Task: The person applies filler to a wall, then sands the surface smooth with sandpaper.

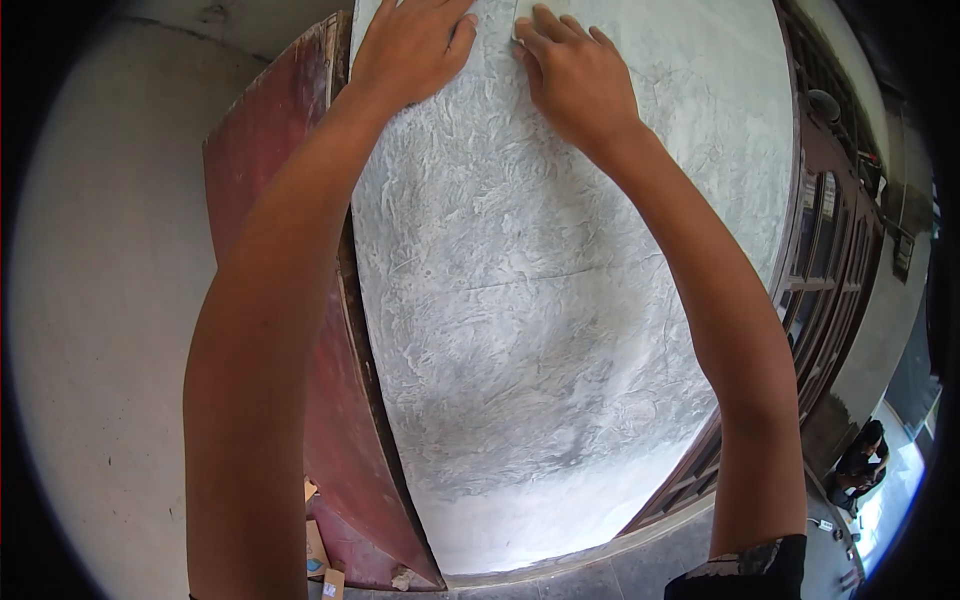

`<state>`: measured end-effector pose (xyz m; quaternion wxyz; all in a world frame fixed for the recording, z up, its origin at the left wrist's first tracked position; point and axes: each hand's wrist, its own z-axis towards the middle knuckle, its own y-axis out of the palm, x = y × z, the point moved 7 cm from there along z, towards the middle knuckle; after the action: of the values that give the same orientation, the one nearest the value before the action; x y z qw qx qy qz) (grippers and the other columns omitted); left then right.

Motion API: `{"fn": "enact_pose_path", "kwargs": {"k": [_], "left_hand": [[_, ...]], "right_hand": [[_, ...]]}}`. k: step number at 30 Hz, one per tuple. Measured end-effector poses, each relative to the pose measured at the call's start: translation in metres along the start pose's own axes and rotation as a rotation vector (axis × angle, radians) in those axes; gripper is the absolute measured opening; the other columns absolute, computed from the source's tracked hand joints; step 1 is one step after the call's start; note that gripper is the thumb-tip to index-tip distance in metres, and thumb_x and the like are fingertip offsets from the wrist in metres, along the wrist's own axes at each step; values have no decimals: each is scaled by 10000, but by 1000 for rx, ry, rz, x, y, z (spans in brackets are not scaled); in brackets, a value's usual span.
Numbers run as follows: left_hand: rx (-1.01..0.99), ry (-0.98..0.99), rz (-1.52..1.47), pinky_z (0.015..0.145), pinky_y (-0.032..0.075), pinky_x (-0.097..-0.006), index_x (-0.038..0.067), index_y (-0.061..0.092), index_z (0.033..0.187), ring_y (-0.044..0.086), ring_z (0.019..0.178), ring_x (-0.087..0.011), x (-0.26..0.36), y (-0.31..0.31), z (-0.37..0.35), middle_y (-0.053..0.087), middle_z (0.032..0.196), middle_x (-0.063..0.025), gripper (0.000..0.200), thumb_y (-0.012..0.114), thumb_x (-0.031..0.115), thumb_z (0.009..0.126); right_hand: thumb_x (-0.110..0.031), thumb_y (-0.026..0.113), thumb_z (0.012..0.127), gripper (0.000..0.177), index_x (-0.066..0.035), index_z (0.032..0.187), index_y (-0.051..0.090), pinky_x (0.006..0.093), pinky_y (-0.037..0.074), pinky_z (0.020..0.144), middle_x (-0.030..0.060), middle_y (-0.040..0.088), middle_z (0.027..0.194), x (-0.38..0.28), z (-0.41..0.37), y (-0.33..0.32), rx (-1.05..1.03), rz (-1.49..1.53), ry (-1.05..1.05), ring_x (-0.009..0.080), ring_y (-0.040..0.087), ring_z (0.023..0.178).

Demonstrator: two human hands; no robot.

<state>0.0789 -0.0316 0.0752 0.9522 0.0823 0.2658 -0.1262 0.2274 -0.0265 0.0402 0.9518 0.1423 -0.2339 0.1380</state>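
Your left hand (415,45) and right hand (578,78) lie flat, fingers together, high on a rough plastered wall (530,300). A red panel (270,190) borders its left edge, latticed doors (830,250) its right.

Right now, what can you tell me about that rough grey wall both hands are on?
The wall is pale grey, with a rough, swirled coat that looks like plaster, whiter toward its lower end. It stands upright between a red-brown board and dark wooden lattice doors. The left hand and right hand both lie flat on its upper part.
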Motion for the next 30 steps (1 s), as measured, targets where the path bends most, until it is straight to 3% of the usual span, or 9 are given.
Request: {"fn": "enact_pose_path", "kwargs": {"k": [3, 7, 9, 12, 16, 19, 22, 24, 30], "left_hand": [[35, -12, -18, 1257, 215, -524, -25, 510, 1478, 356, 1516, -341, 2, -3, -1, 466, 1587, -178, 485, 452, 159, 1033], [51, 5, -19, 1255, 218, -527, -29, 521, 1468, 364, 1511, -342, 4, -2, -3, 478, 1576, -185, 481, 447, 158, 1031], [59, 14, -42, 1255, 218, -528, -30, 523, 1466, 365, 1510, -342, 2, -4, 2, 480, 1573, -186, 481, 446, 159, 1030], [27, 18, -51, 1256, 219, -527, -27, 522, 1467, 367, 1509, -338, 1, -2, 0, 480, 1574, -183, 482, 447, 153, 1027], [74, 13, -16, 1259, 217, -519, -25, 523, 1467, 364, 1511, -331, -1, -3, -1, 478, 1576, -177, 483, 453, 153, 1023], [67, 21, -39, 1260, 216, -517, -22, 528, 1463, 361, 1513, -325, 3, -2, -3, 480, 1576, -173, 480, 457, 156, 1023], [60, 22, -39, 1260, 217, -519, -20, 531, 1460, 360, 1514, -322, -1, -1, -3, 483, 1573, -172, 476, 458, 157, 1024], [64, 29, -30, 1260, 217, -519, -19, 531, 1460, 360, 1513, -321, 2, 0, -3, 484, 1572, -172, 475, 458, 157, 1024], [80, 11, 5, 1259, 222, -523, -20, 527, 1463, 368, 1509, -326, 5, -1, -1, 486, 1569, -174, 479, 463, 156, 1022]], "right_hand": [[-158, 651, 945, 229, -20, 1115, 716, 490, 551, 959, 191, 698, 1206, -26, -37, -14, 95, -66, -36, 341, 696, 1096], [-168, 662, 979, 235, -95, 1200, 696, 452, 569, 990, 142, 685, 1318, 19, 31, 8, 71, -104, 9, 314, 710, 1103], [-215, 501, 1060, 328, -34, 1280, 663, 559, 440, 1102, 218, 620, 1407, 27, 49, 16, -36, -19, 116, 374, 619, 1256], [-175, 656, 987, 218, -98, 1185, 703, 438, 567, 992, 132, 689, 1315, -6, -10, -14, 34, -101, -74, 311, 714, 1094], [-185, 639, 1000, 208, -99, 1178, 706, 445, 553, 1009, 115, 688, 1325, -10, 3, -15, 79, -140, -72, 319, 705, 1115], [-186, 645, 999, 212, -104, 1186, 704, 454, 537, 1033, 131, 674, 1351, 24, 55, 12, -248, -8, 290, 347, 694, 1146], [-207, 489, 1064, 341, -31, 1303, 656, 554, 437, 1108, 221, 604, 1431, 23, 37, 13, -178, 137, 235, 380, 611, 1271], [-201, 654, 996, 222, -103, 1189, 704, 461, 540, 1023, 138, 670, 1355, -13, -14, -12, 63, -65, -73, 366, 688, 1155], [-189, 489, 1062, 343, -27, 1319, 648, 551, 437, 1110, 220, 587, 1454, 31, 49, 17, 22, -5, 88, 383, 605, 1281]]}}
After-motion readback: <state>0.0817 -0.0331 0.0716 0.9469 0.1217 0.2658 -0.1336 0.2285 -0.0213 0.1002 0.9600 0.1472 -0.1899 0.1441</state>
